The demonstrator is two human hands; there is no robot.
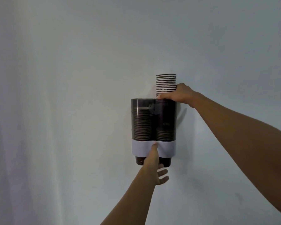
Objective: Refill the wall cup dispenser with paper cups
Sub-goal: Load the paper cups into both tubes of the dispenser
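Note:
A two-tube cup dispenser (141, 146) with dark see-through tubes and a white lower band hangs on the wall. The left tube is nearly full of stacked cups; the right tube holds a shorter pile. A stack of paper cups (166, 83) with white rims sticks up out of the right tube's top. My right hand (177, 94) grips that stack at the tube's mouth. My left hand (154, 166) rests against the dispenser's underside, thumb on the white band, fingers spread below the dark bottom cups (165, 161).
A plain pale wall (71, 95) fills the whole view behind the dispenser. Both forearms reach in from the lower right.

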